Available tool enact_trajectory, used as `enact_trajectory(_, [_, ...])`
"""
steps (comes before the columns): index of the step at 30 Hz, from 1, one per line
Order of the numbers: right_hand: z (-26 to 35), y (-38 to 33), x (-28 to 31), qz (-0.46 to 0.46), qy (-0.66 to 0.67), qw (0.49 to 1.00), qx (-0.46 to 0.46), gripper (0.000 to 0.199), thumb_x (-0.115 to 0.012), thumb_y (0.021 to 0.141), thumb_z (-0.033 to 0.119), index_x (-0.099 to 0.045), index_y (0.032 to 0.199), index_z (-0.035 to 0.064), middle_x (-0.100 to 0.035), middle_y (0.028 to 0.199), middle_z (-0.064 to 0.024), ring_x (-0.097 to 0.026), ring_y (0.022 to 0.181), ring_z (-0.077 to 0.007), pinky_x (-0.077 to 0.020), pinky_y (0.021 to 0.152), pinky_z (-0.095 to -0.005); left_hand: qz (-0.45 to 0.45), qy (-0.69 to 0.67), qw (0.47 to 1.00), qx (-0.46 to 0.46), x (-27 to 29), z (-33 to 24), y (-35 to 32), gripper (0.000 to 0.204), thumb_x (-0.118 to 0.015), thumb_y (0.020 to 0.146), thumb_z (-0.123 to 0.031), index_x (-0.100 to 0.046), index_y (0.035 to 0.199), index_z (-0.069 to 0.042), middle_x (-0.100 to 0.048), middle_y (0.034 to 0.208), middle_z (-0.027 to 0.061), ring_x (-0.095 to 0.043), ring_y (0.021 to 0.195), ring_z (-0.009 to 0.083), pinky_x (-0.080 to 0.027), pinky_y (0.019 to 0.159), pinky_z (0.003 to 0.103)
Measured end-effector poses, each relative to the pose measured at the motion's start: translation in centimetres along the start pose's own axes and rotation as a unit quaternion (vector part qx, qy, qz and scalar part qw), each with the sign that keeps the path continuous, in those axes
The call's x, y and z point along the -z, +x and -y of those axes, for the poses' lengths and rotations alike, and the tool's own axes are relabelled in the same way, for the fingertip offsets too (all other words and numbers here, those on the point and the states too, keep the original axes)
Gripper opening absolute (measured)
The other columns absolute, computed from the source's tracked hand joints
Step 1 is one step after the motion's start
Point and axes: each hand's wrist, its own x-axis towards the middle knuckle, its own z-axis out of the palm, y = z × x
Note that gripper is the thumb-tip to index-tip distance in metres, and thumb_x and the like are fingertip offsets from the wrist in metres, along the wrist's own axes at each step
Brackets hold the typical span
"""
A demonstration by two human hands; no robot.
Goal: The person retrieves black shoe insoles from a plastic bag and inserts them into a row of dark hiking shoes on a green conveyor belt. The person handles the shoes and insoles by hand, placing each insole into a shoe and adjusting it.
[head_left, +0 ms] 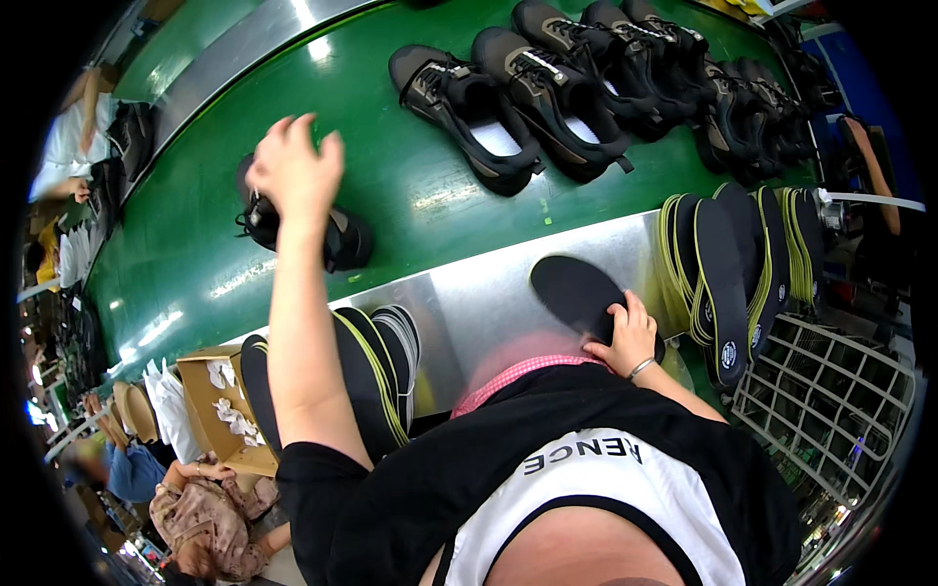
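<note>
Under the left hand (296,174), fingers spread and loosely curled, a dark shoe (332,234) lies on the green conveyor belt (410,186); the palm hovers over its heel end, and I cannot tell whether the fingers touch it. Right hand (628,337), fingers curled down, presses a black insole (576,290) flat on the steel ledge (469,303), fingertips on its near end. Just right of those fingers, a row of black insoles with yellow-green edges (728,273) stands on edge, 1 showing a small round label low on its face. Beyond both hands, more dark shoes (547,88) sit across the belt. Below the left forearm, another stack of insoles (376,376), and beside it an open brown cardboard box (210,400) holding white paper pieces.
</note>
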Motion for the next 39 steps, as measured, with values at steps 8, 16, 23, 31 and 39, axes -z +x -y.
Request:
enact_trajectory(8, [1.0, 5.2, 9.1, -0.016, 0.323, 0.938, 0.127, 0.031, -0.067, 0.059, 0.024, -0.053, 0.075, 0.0027, -0.041, 0.088, -0.0139, -0.044, 0.082, -0.0241, -0.0361, 0.076, -0.0305, 0.022, -0.251, 0.949, -0.189, -8.2, -11.8, 2.9, 0.037, -0.056, 0.075, -0.032, -0.051, 0.106, -0.012, -0.050, 0.106, 0.0116, -0.047, 0.099, 0.0276, -0.038, 0.082, 0.038])
enact_trajectory(16, [5.5, 17.0, 17.2, 0.230, 0.417, 0.873, 0.104, 0.024, -0.063, 0.070, 0.023, -0.056, 0.059, 0.0024, -0.050, 0.054, 0.0005, -0.045, 0.052, -0.0075, -0.0377, 0.052, -0.0236, 0.217, -0.476, 0.852, 0.002, -6.4, -9.9, 2.1, 0.026, -0.054, 0.078, -0.020, -0.057, 0.094, 0.001, -0.061, 0.087, 0.0112, -0.057, 0.080, 0.0178, -0.043, 0.073, 0.026])
enact_trajectory(23, [14.2, 25.2, 11.8, 0.168, -0.004, 0.967, 0.189, 0.023, -0.052, 0.068, 0.024, -0.064, 0.075, 0.0065, -0.059, 0.078, -0.0167, -0.059, 0.071, -0.0274, -0.0461, 0.067, -0.0360, 0.348, -0.611, 0.707, 0.076, -7.0, -8.6, 2.0, 0.023, -0.052, 0.080, -0.010, -0.056, 0.101, 0.000, -0.059, 0.086, 0.0045, -0.053, 0.078, 0.0101, -0.042, 0.072, 0.023])
enact_trajectory(31, [15.7, 22.3, 11.2, 0.114, -0.130, 0.962, 0.212, 0.040, -0.054, 0.069, 0.028, -0.054, 0.099, 0.0018, -0.043, 0.109, -0.0156, -0.051, 0.092, -0.0289, -0.0368, 0.080, -0.0484, 0.362, -0.639, 0.670, 0.107, -7.2, -7.5, 1.5, 0.026, -0.048, 0.079, -0.003, -0.054, 0.104, -0.003, -0.056, 0.084, 0.0005, -0.050, 0.074, 0.0065, -0.041, 0.068, 0.020])
enact_trajectory(39, [12.8, 18.6, 15.6, 0.139, -0.180, 0.952, 0.203, 0.037, -0.054, 0.066, 0.034, -0.059, 0.083, 0.0017, -0.056, 0.082, -0.0175, -0.058, 0.074, -0.0286, -0.0464, 0.065, -0.0368, 0.334, -0.661, 0.655, 0.149, -7.4, -8.1, 1.6, 0.022, -0.049, 0.080, -0.008, -0.056, 0.098, -0.001, -0.059, 0.085, 0.0053, -0.054, 0.076, 0.0109, -0.043, 0.070, 0.024])
